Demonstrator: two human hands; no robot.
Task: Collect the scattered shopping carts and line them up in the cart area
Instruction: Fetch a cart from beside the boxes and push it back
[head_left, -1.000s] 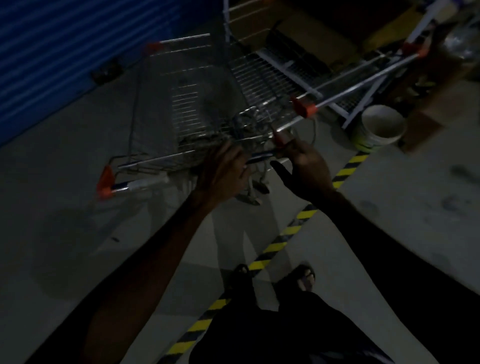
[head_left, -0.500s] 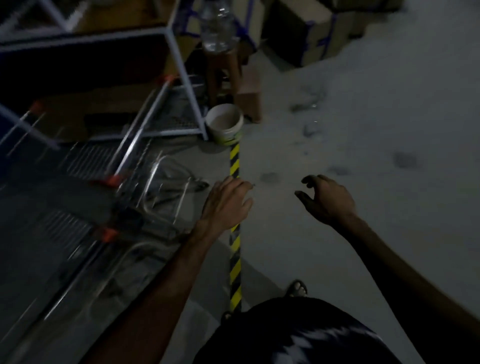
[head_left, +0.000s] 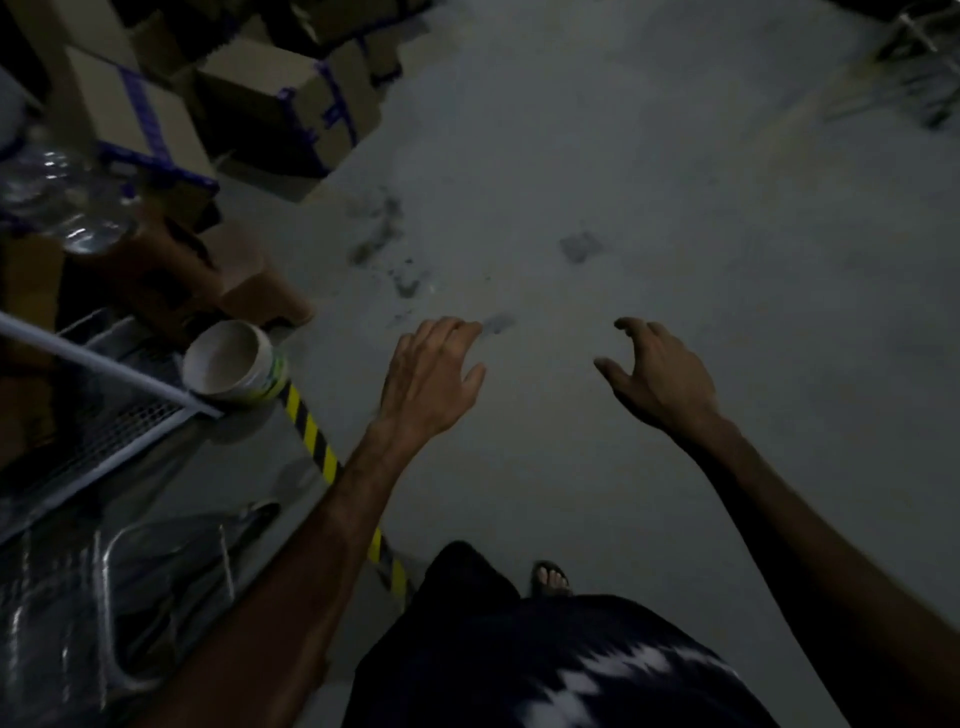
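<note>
Blurred metal frames of parked shopping carts (head_left: 119, 587) fill the lower left, behind a yellow-and-black floor stripe (head_left: 317, 441). Another cart (head_left: 914, 67) shows dimly at the top right corner, far across the floor. My left hand (head_left: 431, 379) hangs over bare concrete with loosely curled fingers and holds nothing. My right hand (head_left: 660, 374) is beside it, fingers relaxed and spread, also holding nothing. Neither hand touches a cart.
A white bucket (head_left: 236, 361) stands at the stripe's far end beside a grey rack frame (head_left: 104, 374). Cardboard boxes (head_left: 270, 98) are stacked at the top left, with a clear water bottle (head_left: 67, 202) and a brown stool (head_left: 244, 280). Grey concrete floor (head_left: 623, 182) stretches ahead.
Both hands let go of the cart handle a second ago. The view has swung right, away from the carts, toward open floor; the hands now hang free.
</note>
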